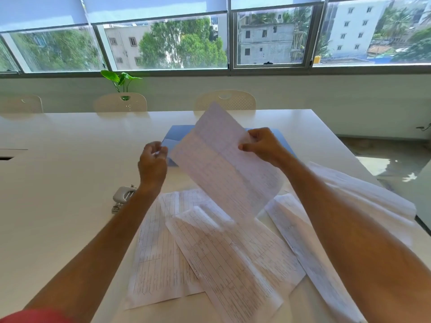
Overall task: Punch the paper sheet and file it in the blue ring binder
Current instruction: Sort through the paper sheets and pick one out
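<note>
Fingers: right hand (261,145) pinching the raised paper sheet (224,164); left hand (152,162) loosely curled, holding nothing
Room: windows (163,43) running along the far wall
Table (58,183): carrying scattered forms (210,252)
Blue ring binder (177,134): lying beyond the sheet
Hole punch (122,194): sitting left

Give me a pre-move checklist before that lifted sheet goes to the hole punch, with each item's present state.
1. Right hand pinches the paper sheet at its edge: ok.
2. Left hand on the sheet: not ok, it is beside it, apart.
3. Sheet flat: not ok, a crease runs across it.
4. Hole punch reachable: ok, on the table beside the left wrist.
5. Blue ring binder open: cannot tell, the sheet hides most of it.
6. One sheet only: cannot tell.
</note>
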Motion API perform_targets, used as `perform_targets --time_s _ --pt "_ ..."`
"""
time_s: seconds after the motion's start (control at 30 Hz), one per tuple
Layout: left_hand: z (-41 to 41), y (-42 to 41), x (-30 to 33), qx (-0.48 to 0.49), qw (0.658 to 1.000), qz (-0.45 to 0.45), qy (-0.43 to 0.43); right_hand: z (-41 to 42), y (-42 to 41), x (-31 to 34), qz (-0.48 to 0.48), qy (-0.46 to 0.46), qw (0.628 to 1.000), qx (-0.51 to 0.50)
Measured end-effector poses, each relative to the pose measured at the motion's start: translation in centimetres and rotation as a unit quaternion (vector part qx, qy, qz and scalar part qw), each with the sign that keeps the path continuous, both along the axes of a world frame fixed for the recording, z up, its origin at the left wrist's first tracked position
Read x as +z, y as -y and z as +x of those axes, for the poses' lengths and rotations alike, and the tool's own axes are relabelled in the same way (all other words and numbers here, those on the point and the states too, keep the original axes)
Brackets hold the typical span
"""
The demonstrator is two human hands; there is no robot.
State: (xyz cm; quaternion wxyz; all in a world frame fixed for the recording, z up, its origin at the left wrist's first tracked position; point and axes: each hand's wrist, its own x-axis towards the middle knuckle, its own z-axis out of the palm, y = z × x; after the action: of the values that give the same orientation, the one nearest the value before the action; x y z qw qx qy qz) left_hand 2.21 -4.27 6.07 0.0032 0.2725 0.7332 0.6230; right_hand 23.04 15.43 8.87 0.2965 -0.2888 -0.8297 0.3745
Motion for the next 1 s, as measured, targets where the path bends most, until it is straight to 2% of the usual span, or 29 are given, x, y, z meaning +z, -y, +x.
perform_targets --time_s 0.1,0.2,0.37,0.5,0.57,0.8,0.93,1.0 --pt "1.5 2.2 -1.4 -0.033 0.995 -0.09 0.012 1.1 0.2 0.7 -0.027 -0.047 0.999 0.0" --pt "2.3 4.1 -3.9 -0.094 0.963 -0.247 -0.056 1.9 0.4 1.1 -0.055 -0.09 0.994 0.004" --pt "4.8 6.2 -6.4 -0.163 0.87 -0.432 -0.171 2.7 0.8 1.1 -0.097 -0.133 0.986 0.006" --pt "7.0 6.7 -7.9 -0.143 0.783 -0.546 -0.264 3.2 1.3 1.4 -0.134 -0.178 0.974 0.032" --pt "7.3 6.5 -8.3 -0.132 0.758 -0.572 -0.284 3.5 1.5 1.4 -0.153 -0.195 0.968 0.044" --pt "6.9 5.3 -8.4 -0.128 0.762 -0.583 -0.249 4.6 2.0 0.4 -0.199 -0.213 0.955 0.06" --pt "6.9 5.0 -8.2 -0.153 0.792 -0.556 -0.198 5.1 2.1 -0.8 -0.231 -0.219 0.944 0.088" --pt "6.4 4.8 -8.1 -0.166 0.825 -0.52 -0.145 5.3 2.2 -1.2 -0.247 -0.212 0.94 0.098"
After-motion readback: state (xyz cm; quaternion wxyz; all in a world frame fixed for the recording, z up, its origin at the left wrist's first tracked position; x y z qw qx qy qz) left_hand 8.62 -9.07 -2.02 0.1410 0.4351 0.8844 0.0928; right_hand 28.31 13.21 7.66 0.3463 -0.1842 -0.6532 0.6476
